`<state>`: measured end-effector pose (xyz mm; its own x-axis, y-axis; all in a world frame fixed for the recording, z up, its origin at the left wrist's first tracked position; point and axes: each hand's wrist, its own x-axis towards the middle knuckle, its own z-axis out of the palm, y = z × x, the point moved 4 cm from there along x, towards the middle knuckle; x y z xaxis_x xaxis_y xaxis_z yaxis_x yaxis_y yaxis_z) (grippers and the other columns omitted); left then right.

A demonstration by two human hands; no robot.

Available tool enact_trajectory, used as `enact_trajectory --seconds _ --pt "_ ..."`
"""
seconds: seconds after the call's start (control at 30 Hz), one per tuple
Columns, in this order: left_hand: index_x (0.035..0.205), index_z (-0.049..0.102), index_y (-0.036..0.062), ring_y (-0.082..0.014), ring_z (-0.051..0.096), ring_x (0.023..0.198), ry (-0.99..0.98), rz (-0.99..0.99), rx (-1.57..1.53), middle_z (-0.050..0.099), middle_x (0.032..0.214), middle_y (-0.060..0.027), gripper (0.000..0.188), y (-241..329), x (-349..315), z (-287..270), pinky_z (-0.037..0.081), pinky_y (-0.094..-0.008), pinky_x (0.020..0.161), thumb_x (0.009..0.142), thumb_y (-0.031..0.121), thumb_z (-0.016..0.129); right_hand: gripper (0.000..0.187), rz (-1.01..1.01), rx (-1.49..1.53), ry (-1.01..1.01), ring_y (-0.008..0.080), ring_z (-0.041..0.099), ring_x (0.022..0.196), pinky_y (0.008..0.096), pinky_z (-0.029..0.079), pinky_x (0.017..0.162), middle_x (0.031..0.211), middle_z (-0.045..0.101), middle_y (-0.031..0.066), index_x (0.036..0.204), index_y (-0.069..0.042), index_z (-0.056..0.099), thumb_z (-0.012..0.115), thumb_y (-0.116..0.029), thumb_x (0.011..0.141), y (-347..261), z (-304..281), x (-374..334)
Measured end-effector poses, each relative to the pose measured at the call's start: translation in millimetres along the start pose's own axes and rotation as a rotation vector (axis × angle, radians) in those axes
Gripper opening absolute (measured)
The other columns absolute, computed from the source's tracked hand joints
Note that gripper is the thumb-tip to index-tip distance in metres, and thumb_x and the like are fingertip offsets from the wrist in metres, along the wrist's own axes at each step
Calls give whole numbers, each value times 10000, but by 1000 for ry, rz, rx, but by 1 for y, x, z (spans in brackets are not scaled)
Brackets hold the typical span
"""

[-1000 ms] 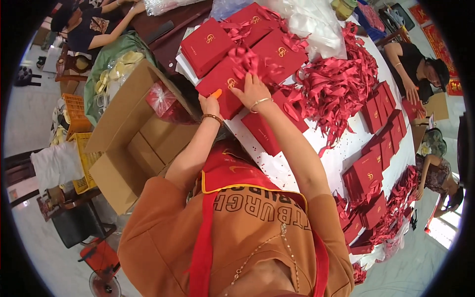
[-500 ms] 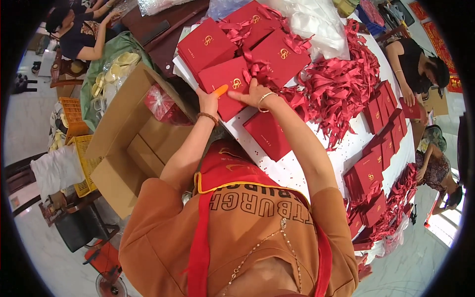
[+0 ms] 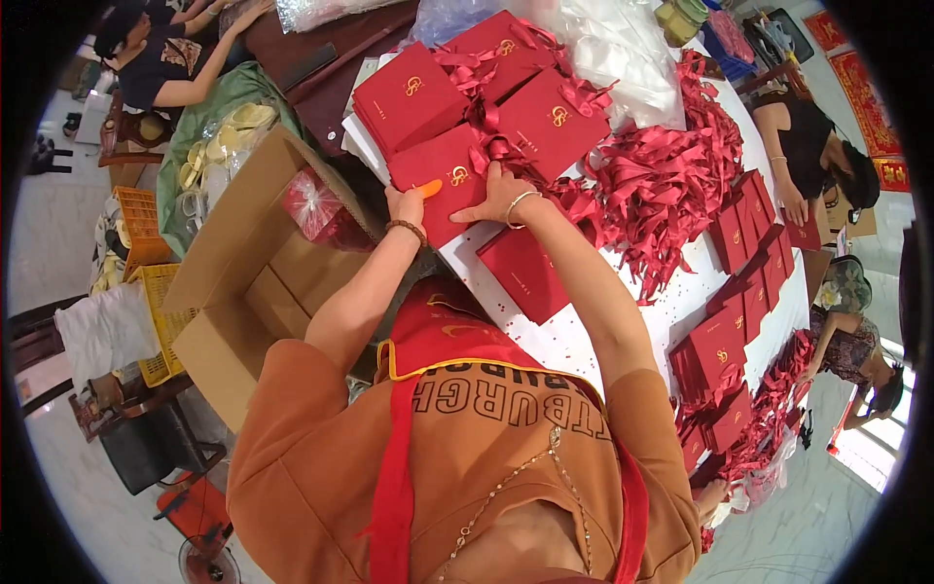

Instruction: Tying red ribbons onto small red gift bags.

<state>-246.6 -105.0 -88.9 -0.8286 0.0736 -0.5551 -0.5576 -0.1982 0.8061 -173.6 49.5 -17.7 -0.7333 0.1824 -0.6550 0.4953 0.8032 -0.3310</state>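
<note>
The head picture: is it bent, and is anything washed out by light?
Yes: in the head view, a co-worker at right tips sideways, corners black; at the head view's lower right, a bright patch is washed out; the head view shows left hand and right hand fairly sharp.

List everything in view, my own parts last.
Table: one, white, ahead and right
Flat packets: many, red, piled on the table
Ribbons: uncountable, red, heaped on the table
Plastic bags: uncountable, clear, table's far end
Jar: one, yellowish, top right
Cardboard box: one, brown, left of the table
Wrapped bundle: one, red, inside the box
Sack: one, green, beyond the box
Crates: two, orange and yellow, left
Cloth: one, white, left
Chair: one, black, lower left
Stool: one, orange, lower left
Fan: one, greyish, bottom left
Co-workers: at least three, dark clothes, both sides
Apron: one, red, centre
Shirt: one, orange, bottom centre
Left grip: one, orange-covered thumb, packet's left edge
Right grip: one, bare, packet's right side
</note>
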Motion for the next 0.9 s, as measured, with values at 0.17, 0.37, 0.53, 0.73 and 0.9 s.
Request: enact_trajectory --seconds 0.17,0.37,0.53,0.73,0.9 --pt "1098 437 9 -272 565 886 -81 4 -28 544 1015 -134 542 7 11 8 497 -395 719 612 -106 649 1033 37 -44 118 309 543 1049 385 435 870 1149 526 220 1233 69 356 619 -684 576 -4 -18 -4" --pt "1036 483 -6 -203 538 828 -130 150 42 544 971 -92 464 14 8 21 474 -341 738 613 -85 659 495 -14 -93 489 295 622 794 395 493 693 839 638 147 877 -64 613 528 -538 765 7 -53 -41" --pt "1064 483 -38 -215 534 788 -68 617 334 554 974 -108 563 15 36 -6 489 -339 682 553 -132 699 385 -331 506 773 239 625 733 337 481 673 814 639 135 943 -25 596 581 -382 801 44 -59 -82" --pt "1095 500 -46 -316 486 974 50 706 658 475 1118 -218 488 27 20 12 438 -372 839 663 44 708 273 -208 1055 1002 164 609 737 282 469 686 801 643 95 929 -45 623 627 -269 775 135 -22 -159" --pt "1038 590 18 -358 522 968 247 643 1004 547 1062 -213 463 38 2 19 433 -429 832 724 347 679 288 137 1086 1221 157 601 785 276 462 720 861 640 90 939 -21 624 611 -265 787 249 21 -257"
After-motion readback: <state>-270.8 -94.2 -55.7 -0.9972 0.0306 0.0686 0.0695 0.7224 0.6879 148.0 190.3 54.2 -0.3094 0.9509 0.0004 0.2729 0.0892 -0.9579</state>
